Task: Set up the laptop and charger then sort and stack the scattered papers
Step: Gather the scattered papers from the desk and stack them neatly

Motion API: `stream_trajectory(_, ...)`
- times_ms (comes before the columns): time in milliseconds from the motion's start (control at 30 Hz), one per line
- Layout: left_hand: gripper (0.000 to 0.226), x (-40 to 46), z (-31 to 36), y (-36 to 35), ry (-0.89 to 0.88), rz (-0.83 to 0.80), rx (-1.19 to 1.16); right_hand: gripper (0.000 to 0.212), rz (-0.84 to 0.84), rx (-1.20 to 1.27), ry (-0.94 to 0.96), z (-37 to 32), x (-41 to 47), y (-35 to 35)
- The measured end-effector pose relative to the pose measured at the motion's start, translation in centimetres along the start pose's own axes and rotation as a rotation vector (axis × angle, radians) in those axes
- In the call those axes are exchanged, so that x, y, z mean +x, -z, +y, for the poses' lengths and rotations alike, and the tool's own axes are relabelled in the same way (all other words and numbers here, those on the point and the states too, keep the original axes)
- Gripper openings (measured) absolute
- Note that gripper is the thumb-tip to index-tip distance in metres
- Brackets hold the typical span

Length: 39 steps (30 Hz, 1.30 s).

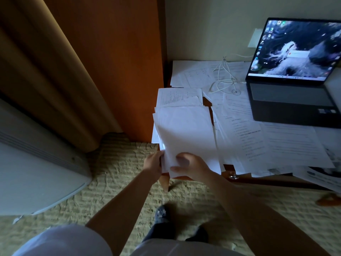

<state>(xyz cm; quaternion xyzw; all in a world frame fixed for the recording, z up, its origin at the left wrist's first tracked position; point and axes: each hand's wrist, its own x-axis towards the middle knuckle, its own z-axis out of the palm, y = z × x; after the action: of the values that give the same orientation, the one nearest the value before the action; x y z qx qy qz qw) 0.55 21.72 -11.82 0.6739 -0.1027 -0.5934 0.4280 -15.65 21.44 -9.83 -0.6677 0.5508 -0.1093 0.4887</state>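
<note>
Gripping paper stack [186, 133] near edge, both hands [154, 163] [191, 166] | desk [239, 177] corner | carpet [129, 172] below

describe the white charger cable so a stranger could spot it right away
Find the open laptop at the desk's right. Just left of its screen, a thin white cable lies in loose loops on the scattered papers. It is the only cord there; everything around it is flat sheets.

Both arms reach forward, left hand [154, 164] and right hand [190, 166] gripping.
</note>
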Motion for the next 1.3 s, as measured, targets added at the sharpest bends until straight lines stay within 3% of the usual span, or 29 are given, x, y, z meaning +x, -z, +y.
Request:
stream_trajectory(33,0.024,0.2,0.0,0.1,0.005,0.000,0.006,0.031,0.008,-0.005,-0.024,-0.2,0.1,-0.1)
stream_trajectory(67,0.021,0.1,0.2,0.2,0.003,-0.009,0.025,0.023,0.035,-0.031,-0.035,-0.6,0.1,-0.1)
stream_trajectory(133,0.017,0.1,0.3,0.4,0.003,-0.037,0.074,0.037,0.152,-0.077,-0.071,-0.9,0.1,0.0)
stream_trajectory(167,0.018,-0.2,0.4,0.5,0.015,-0.052,0.112,0.033,0.269,-0.084,-0.066,-1.1,0.0,0.0)
stream_trajectory(233,0.015,-0.8,0.4,0.7,0.059,-0.098,0.157,0.018,0.667,-0.104,0.026,-1.2,-0.4,0.1)
stream_trajectory(267,0.013,-1.1,0.3,0.8,0.080,-0.131,0.179,0.026,0.828,-0.133,0.098,-1.4,-0.7,0.3)
stream_trajectory(300,0.012,-1.4,0.1,1.0,0.101,-0.170,0.218,0.042,0.883,-0.185,0.183,-1.6,-1.1,0.5)
stream_trajectory(400,0.026,-1.8,-1.1,1.4,0.125,-0.229,0.310,0.080,0.690,-0.450,0.425,-0.2,-1.9,0.4)
stream_trajectory(467,0.038,-1.8,-1.8,1.6,0.094,-0.149,0.317,0.075,0.487,-0.537,0.457,0.8,-2.4,0.2)
stream_trajectory(567,0.046,-1.7,-2.0,1.6,0.033,-0.033,0.263,0.039,0.269,-0.538,0.431,1.2,-2.8,-0.3)
stream_trajectory(667,0.033,-2.4,-1.4,1.2,0.010,0.019,0.206,0.059,0.111,-0.578,0.338,1.1,-2.4,-0.5)
stream_trajectory(833,0.054,-2.8,-1.7,1.4,0.036,-0.065,0.100,0.034,0.165,-0.468,0.297,1.8,-1.2,-1.4)
stream_trajectory(967,0.046,-3.2,-2.4,2.1,0.015,-0.120,0.053,0.013,0.139,-0.176,0.136,1.1,-0.6,-1.6)
stream_trajectory(1033,0.035,-3.2,-2.6,2.1,0.013,-0.112,0.038,0.027,0.169,-0.078,0.003,0.3,-0.3,-1.3)
stream_trajectory(1067,0.027,-3.2,-2.6,2.1,0.012,-0.087,0.067,0.033,0.266,-0.039,-0.053,-0.2,-0.2,-0.9)
stream_trajectory(1167,0.011,-2.9,-2.7,2.2,0.004,0.006,0.157,0.024,0.850,-0.137,0.127,-0.1,-0.5,0.1)
stream_trajectory(1200,0.008,-3.0,-2.6,2.1,-0.001,0.011,0.154,0.024,0.894,-0.200,0.233,0.1,-0.8,0.2)
stream_trajectory(1300,0.011,-3.1,-2.3,2.0,-0.004,0.018,0.126,0.022,0.578,-0.366,0.460,1.4,-1.3,-0.2)
